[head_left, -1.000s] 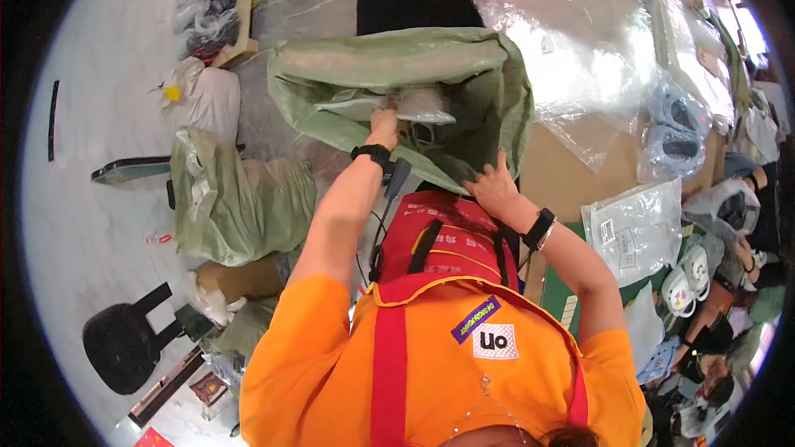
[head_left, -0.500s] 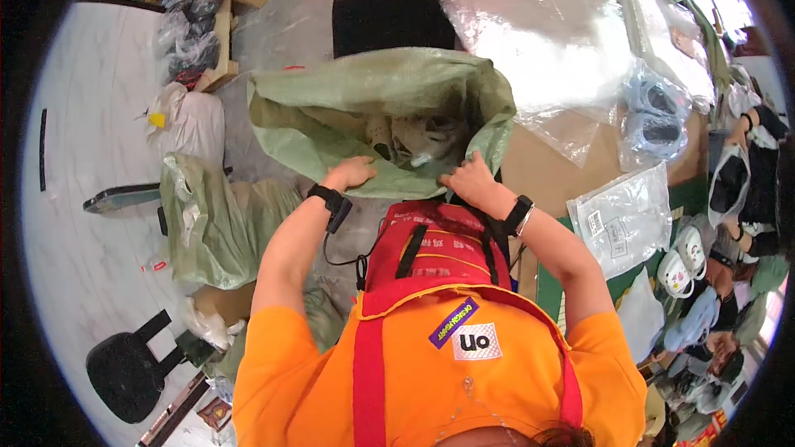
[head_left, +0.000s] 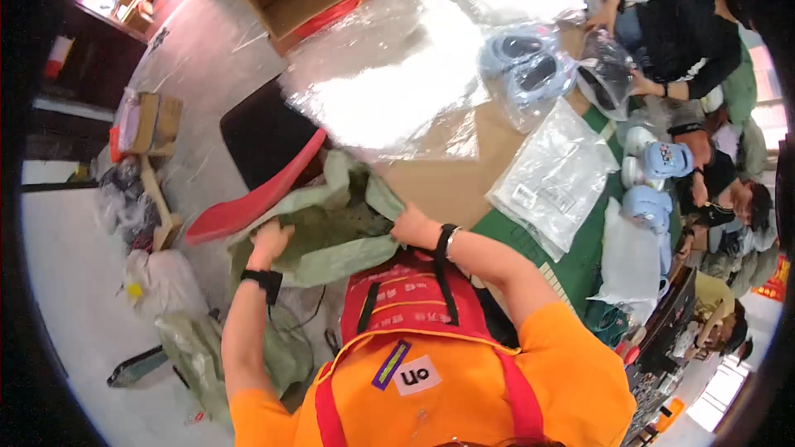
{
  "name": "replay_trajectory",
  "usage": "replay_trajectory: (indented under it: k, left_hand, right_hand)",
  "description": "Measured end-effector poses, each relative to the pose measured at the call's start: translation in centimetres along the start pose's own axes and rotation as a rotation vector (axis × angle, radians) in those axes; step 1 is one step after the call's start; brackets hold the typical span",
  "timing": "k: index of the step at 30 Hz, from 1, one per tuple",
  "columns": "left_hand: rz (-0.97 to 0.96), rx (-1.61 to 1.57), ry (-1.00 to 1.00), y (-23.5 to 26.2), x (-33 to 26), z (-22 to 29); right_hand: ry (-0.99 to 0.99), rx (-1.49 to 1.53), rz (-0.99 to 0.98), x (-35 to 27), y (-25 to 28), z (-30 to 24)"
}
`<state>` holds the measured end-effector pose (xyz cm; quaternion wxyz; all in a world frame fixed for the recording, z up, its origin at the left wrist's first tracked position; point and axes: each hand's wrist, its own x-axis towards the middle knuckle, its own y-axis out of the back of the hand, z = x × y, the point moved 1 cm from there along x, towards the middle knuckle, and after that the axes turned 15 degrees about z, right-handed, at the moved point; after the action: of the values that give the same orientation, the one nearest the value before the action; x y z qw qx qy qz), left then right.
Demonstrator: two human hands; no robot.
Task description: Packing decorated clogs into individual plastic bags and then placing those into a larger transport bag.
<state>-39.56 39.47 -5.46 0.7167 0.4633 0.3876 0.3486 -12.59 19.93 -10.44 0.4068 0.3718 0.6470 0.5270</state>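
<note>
A large pale green woven sack hangs in front of my chest, crumpled and bunched. My left hand grips its left edge and my right hand grips its right edge, so the sack stretches between them. Both wrists carry black bands. Inside the sack nothing can be made out. A red curved plastic piece juts out to the left, just behind the sack.
A brown cardboard-topped table holds clear plastic sheeting, a stack of flat clear bags and bagged pale blue shoes. Other people sit at the right. A black chair and more green sacks stand on the floor.
The sack was held wide and higher up; now both hands have drawn it in close to my chest, bunched. The view has swung toward the table and the people on the right.
</note>
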Motion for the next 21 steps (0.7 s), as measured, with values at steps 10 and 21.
replay_trajectory:
  k: [10, 21]
  left_hand:
    - [-0.253, -0.074, 0.126, 1.2, 3.3, 5.8]
    - [-0.691, 0.252, -0.300, -1.4, -6.1, 7.0]
  right_hand:
    - [-0.045, 0.271, -0.002, -3.6, -0.2, 0.5]
    - [-0.460, 1.407, 0.292, -5.4, 11.6, 2.6]
